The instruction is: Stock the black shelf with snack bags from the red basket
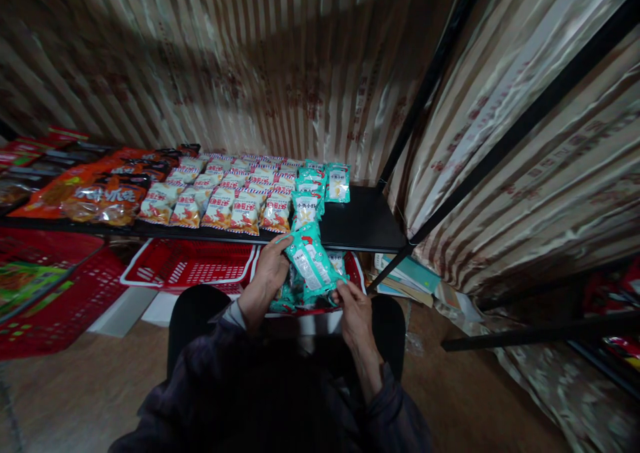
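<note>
The left hand (270, 266) and the right hand (356, 310) hold together one teal packet (311, 261), which is tilted above a basket with white rim (362, 274). From this packet I count the clock directions. The left hand pinches its edge at ten o'clock, the thumb and fingers closed on it. The right hand pinches its corner at four o'clock, between thumb and fingertips.

The basket with white rim, directly under, contains more teal packets (336, 263); how many, I cannot tell, because the hands and the held packet cover them partly. At nine o'clock is a red basket (200, 263), also with white rim, and its slotted red inside is visible. Farther, between eight and nine o'clock, a large red basket (83, 306) contains a green package (30, 283).

On the black shelf (363, 226), a row of teal packets (306, 206) lies at twelve o'clock, and one single teal packet (338, 183) at one o'clock. White-and-orange packets (217, 206) lie in rows at ten o'clock, and beyond them are bigger orange bags (107, 196).
</note>
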`<action>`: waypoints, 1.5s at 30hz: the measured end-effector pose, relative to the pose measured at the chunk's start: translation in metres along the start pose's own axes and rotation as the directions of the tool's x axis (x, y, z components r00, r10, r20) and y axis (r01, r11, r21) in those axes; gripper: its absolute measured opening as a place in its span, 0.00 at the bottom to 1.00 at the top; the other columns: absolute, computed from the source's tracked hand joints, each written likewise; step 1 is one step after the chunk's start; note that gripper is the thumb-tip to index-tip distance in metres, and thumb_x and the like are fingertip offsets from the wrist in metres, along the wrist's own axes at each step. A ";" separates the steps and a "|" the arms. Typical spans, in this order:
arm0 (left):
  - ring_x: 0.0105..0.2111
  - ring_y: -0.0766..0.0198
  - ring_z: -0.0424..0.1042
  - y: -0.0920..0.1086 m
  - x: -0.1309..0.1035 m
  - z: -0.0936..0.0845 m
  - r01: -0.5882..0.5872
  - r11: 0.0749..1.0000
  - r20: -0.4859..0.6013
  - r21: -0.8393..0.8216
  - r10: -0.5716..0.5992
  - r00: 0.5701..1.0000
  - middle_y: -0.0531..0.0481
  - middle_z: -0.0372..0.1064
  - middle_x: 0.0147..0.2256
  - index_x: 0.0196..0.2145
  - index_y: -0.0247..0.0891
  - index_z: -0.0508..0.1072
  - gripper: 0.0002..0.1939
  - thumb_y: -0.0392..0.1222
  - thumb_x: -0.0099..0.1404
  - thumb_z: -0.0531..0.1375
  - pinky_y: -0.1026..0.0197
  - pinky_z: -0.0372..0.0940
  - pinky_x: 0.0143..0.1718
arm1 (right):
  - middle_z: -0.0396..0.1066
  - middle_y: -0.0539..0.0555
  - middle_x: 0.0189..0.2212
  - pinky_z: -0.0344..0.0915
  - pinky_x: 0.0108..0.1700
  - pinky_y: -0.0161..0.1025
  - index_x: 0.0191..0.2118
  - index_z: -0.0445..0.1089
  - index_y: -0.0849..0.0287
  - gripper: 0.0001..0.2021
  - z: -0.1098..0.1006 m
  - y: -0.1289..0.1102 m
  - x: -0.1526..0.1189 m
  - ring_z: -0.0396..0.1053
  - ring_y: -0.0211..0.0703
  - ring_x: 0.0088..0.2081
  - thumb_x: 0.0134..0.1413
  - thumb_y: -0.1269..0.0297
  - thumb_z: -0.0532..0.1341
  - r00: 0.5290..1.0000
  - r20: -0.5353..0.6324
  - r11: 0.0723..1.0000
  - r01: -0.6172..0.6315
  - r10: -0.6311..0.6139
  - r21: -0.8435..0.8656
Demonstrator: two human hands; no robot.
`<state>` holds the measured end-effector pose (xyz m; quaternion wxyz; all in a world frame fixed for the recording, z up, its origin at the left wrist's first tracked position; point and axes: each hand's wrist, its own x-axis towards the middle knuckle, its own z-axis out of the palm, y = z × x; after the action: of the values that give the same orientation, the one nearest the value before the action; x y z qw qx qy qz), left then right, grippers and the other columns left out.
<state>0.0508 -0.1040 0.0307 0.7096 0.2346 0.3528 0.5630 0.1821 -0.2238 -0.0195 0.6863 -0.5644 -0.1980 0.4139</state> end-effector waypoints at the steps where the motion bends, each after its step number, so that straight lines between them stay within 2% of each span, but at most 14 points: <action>1: 0.27 0.67 0.71 0.000 0.000 0.001 0.006 1.000 -0.001 -0.008 -0.006 1.000 0.53 0.73 0.26 0.28 0.35 0.73 0.11 0.32 0.45 0.69 0.63 0.65 0.38 | 0.66 0.46 0.16 0.57 0.27 0.34 0.22 0.73 0.60 0.15 0.000 0.000 0.000 0.61 0.35 0.22 0.38 0.52 0.69 1.000 -0.002 1.000 0.004 -0.004 -0.004; 9: 0.27 0.66 0.71 0.003 0.000 0.008 0.012 0.999 -0.009 -0.046 -0.013 1.000 0.52 0.74 0.26 0.27 0.35 0.73 0.10 0.31 0.44 0.68 0.64 0.66 0.35 | 0.63 0.45 0.15 0.54 0.25 0.33 0.19 0.71 0.60 0.15 0.001 -0.001 -0.002 0.59 0.33 0.21 0.40 0.52 0.68 0.999 0.005 0.998 0.043 -0.042 -0.054; 14: 0.29 0.66 0.71 0.005 0.001 0.006 0.002 1.000 -0.009 -0.020 -0.003 1.000 0.53 0.73 0.26 0.27 0.36 0.73 0.09 0.31 0.46 0.67 0.64 0.67 0.37 | 0.65 0.46 0.16 0.56 0.27 0.34 0.22 0.73 0.60 0.14 0.003 0.000 -0.001 0.60 0.34 0.22 0.40 0.53 0.69 0.999 -0.013 0.999 0.036 -0.036 -0.034; 20: 0.34 0.62 0.73 0.006 0.001 0.003 -0.014 1.000 0.051 -0.001 0.014 0.999 0.50 0.75 0.32 0.28 0.39 0.75 0.07 0.36 0.50 0.68 0.62 0.67 0.39 | 0.67 0.47 0.17 0.58 0.26 0.34 0.24 0.75 0.61 0.14 0.006 -0.001 -0.002 0.61 0.34 0.22 0.41 0.53 0.69 0.998 -0.043 0.999 0.041 -0.041 0.014; 25: 0.35 0.60 0.73 0.004 -0.004 0.001 0.078 0.997 0.093 -0.015 -0.076 0.993 0.48 0.76 0.34 0.33 0.38 0.74 0.15 0.45 0.49 0.71 0.61 0.66 0.37 | 0.68 0.47 0.17 0.59 0.26 0.34 0.25 0.75 0.60 0.15 0.010 -0.001 -0.004 0.61 0.35 0.21 0.40 0.52 0.69 0.996 -0.077 0.998 0.054 -0.052 0.027; 28: 0.33 0.61 0.73 0.001 -0.008 0.001 0.124 0.992 0.106 -0.007 -0.123 0.987 0.48 0.76 0.33 0.33 0.38 0.74 0.17 0.46 0.48 0.72 0.61 0.66 0.36 | 0.68 0.47 0.17 0.59 0.25 0.34 0.26 0.76 0.60 0.14 0.011 -0.001 -0.003 0.62 0.35 0.21 0.40 0.53 0.69 0.994 -0.099 0.998 0.050 -0.047 0.023; 36: 0.33 0.61 0.73 -0.004 -0.013 0.003 0.109 0.994 0.128 0.012 -0.109 0.986 0.49 0.76 0.33 0.31 0.38 0.74 0.14 0.42 0.47 0.72 0.63 0.65 0.33 | 0.67 0.47 0.16 0.59 0.25 0.33 0.25 0.75 0.61 0.13 0.012 0.000 -0.003 0.61 0.34 0.21 0.40 0.54 0.69 0.993 -0.110 0.999 0.049 -0.048 0.011; 41: 0.35 0.58 0.74 -0.002 -0.015 0.006 0.082 0.996 0.128 0.024 -0.084 0.988 0.49 0.76 0.34 0.35 0.39 0.74 0.17 0.44 0.47 0.72 0.61 0.66 0.34 | 0.67 0.46 0.17 0.60 0.23 0.33 0.25 0.73 0.61 0.13 0.013 0.001 -0.003 0.62 0.34 0.20 0.38 0.55 0.70 0.994 -0.102 0.997 0.043 -0.036 0.060; 45: 0.36 0.59 0.74 -0.004 -0.022 0.004 0.095 0.995 0.185 0.040 -0.101 0.977 0.48 0.75 0.37 0.39 0.40 0.74 0.20 0.48 0.49 0.71 0.61 0.67 0.35 | 0.68 0.46 0.18 0.63 0.23 0.32 0.25 0.72 0.60 0.13 0.016 0.000 0.000 0.64 0.34 0.20 0.36 0.57 0.71 0.992 -0.127 0.992 0.010 0.006 0.126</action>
<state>0.0534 -0.1255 0.0354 0.7629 0.2795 0.3043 0.4973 0.1704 -0.2143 -0.0149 0.7322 -0.5447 -0.1279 0.3884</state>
